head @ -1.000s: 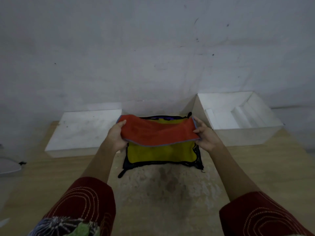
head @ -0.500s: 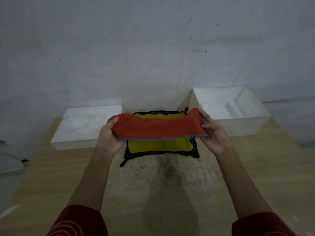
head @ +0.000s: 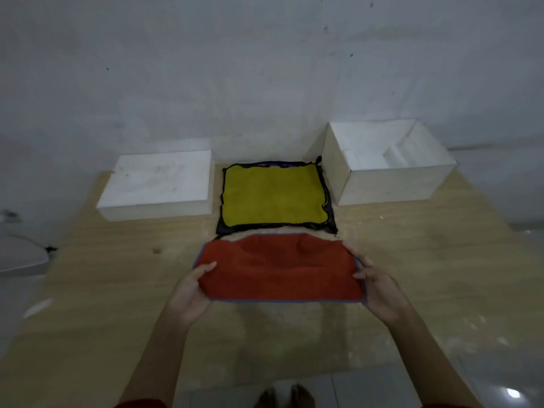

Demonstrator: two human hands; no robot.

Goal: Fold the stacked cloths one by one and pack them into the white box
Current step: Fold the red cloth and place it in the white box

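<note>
An orange-red cloth [head: 279, 269] with a blue hem is stretched between my hands just above the table, in front of the stack. My left hand [head: 191, 293] pinches its left edge, thumb on top. Its right edge is pinched by my right hand [head: 379, 290]. The stack of cloths [head: 273, 195] lies flat at the back middle, a yellow-green cloth with a black border on top and a purple one peeking out behind. The open white box [head: 391, 184] stands to the right of the stack, with white inserts inside.
A white box lid [head: 156, 187] lies upside down left of the stack. The wooden table [head: 441, 260] ends at a grey wall behind. A pale object with a dark cable [head: 20, 254] sits off the table's left edge. My feet show on the floor tiles below.
Both hands have carried the orange-red cloth off the stack and toward me, lowering it in front of the stack. The yellow-green cloth is now fully uncovered. The camera has tilted down.
</note>
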